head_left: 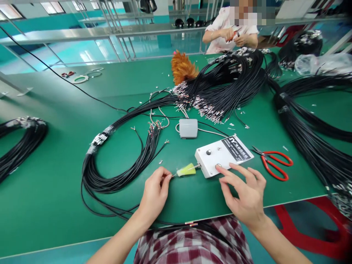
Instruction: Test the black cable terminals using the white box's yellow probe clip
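Note:
My left hand [156, 190] pinches the stripped end of a black cable at the tip of a yellow-green tapered piece [187, 169]. That piece is joined by a metal shaft to a white control box [220, 156] with a knob and a round button. Fingers spread, my right hand [243, 190] has its index fingertip on the box's button. A coiled bundle of black cables [110, 183] lies left of my left hand, tied near its upper left. Several loose cable ends with bare wires point toward the box. Most of the pinched wire is hidden by my fingers.
Red-handled scissors [275, 163] lie right of the box, and a grey adapter [188, 128] sits behind it. Large cable bundles [231, 88] and an orange feather duster [183, 69] are farther back. Across the table a person [232, 31] holds something red. Cables [198, 224] lie across my lap.

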The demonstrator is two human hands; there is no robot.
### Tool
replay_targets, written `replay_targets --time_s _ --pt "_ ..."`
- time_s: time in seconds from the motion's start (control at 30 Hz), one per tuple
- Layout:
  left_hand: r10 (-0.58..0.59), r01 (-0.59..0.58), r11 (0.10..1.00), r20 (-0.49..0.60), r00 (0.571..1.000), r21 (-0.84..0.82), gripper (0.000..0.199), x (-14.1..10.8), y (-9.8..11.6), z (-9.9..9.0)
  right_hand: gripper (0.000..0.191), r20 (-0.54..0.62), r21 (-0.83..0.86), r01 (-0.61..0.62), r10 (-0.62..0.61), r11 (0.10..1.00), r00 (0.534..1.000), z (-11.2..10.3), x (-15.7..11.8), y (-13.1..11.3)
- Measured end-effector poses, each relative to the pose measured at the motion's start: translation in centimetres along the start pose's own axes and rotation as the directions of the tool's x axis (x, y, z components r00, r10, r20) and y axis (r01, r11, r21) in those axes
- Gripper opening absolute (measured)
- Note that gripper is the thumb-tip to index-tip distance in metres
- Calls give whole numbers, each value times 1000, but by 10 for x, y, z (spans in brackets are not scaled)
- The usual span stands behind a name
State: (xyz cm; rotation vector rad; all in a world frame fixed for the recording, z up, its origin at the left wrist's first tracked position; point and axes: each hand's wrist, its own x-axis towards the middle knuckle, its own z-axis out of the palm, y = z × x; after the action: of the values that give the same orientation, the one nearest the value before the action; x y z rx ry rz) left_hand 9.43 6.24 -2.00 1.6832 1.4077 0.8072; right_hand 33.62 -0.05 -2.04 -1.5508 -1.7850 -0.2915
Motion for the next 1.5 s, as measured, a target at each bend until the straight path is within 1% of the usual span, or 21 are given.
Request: replay_targets --time_s 0.17,0.27,0.33,0.43,0.5,0.63,0.7,0.77,0.97,1.1,1.23,1.33,1.43,1.5 --pt "-32 32 999 -17 999 -14 15 -2 -4 -14 13 -22 46 -21 22 999 1000 -1 4 0" --pt "-51 51 998 3 999 -46 15 -4 -1 -16 9 -31 83 -27 29 996 999 -4 3 -11" --pt "-56 58 996 27 998 -69 15 -7 2 -15 6 -22 119 -1 4 993 1000 -5 3 -21" --pt "-58 64 992 65 996 -106 15 -12 9 -12 12 50 163 82 -91 983 995 -1 8 -35" --pt "-61 72 988 84 995 -134 15 -15 13 -10 17 112 148 145 -162 978 980 6 15 -40" --pt "-71 85 981 85 994 -175 15 -17 15 -8 17 240 57 241 -248 969 939 22 34 -38" --pt "-79 92 979 80 994 -182 15 -17 15 -8 16 298 26 275 -270 961 916 27 41 -36" --pt "-81 94 979 77 994 -182 15 -17 15 -8 16 327 20 300 -290 954 899 28 45 -33" --pt "-87 99 978 73 994 -183 15 -15 15 -6 12 319 22 345 -334 938 887 29 52 -28" --pt "-81 93 979 74 994 -181 15 -13 16 -5 11 349 23 359 -344 933 872 30 55 -27" --pt "-80 91 979 69 994 -184 15 -14 17 -4 20 391 26 391 -369 920 843 31 56 -27" --pt "-78 89 977 60 995 -195 14 -14 17 -4 15 368 25 393 -374 919 851 36 54 -25" --pt "-79 88 976 53 995 -200 14 -11 17 -5 18 315 29 409 -397 912 862 44 53 -23" --pt "-79 87 976 47 996 -202 14 -9 18 -5 18 317 22 420 -405 907 858 47 56 -23"
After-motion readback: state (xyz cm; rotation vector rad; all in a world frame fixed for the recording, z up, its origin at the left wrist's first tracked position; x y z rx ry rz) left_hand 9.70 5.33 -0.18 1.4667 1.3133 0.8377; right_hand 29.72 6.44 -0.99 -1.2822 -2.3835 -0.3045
